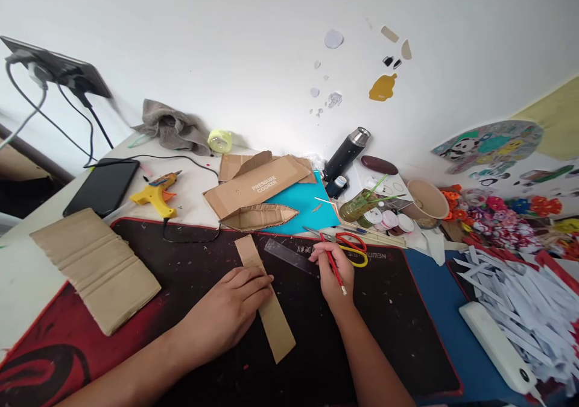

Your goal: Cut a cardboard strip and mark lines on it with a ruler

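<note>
A narrow cardboard strip (278, 328) lies slanted on the dark desk mat, and my left hand (233, 301) holds it with the fingers laid together across its upper half. In my right hand (333, 268) is a red pencil (335, 268), its eraser end pointing toward me. A clear ruler (289, 256) rests on the mat between both hands, its right end close to my right fingers. Just beyond that hand are scissors (359, 256) with red and yellow handles. Farther back sits a boat-shaped cardboard piece (260, 217) with raised sides.
At left lie a folded cardboard sheet (97, 268) and a yellow glue gun (156, 196) with its cord. Behind are printed cardboard (257, 184), a dark thermos (346, 154) and a jar (355, 208). Paper strips (511, 304) and a white device (495, 347) occupy the right.
</note>
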The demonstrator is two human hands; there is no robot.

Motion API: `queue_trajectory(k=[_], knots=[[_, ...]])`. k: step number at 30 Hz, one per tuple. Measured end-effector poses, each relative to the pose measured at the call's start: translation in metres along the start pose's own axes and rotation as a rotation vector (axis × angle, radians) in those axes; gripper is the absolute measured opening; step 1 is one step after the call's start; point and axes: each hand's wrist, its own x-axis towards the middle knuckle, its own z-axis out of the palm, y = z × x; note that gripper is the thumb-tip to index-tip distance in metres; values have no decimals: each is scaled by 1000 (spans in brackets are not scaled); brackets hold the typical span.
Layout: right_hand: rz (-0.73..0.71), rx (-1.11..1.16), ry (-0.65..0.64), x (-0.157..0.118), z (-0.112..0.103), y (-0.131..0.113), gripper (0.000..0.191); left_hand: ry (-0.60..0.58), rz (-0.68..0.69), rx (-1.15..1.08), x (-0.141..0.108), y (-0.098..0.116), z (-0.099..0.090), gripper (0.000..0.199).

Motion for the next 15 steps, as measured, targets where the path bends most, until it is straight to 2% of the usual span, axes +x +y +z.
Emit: queue_trajectory(k=[9,15], knots=[[-68,-47,-93,0,2,-9,16,-64,64,100,-7,0,13,39],[-173,-163,-179,6,-4,-12,21,-65,190,45,-6,-7,8,29]])
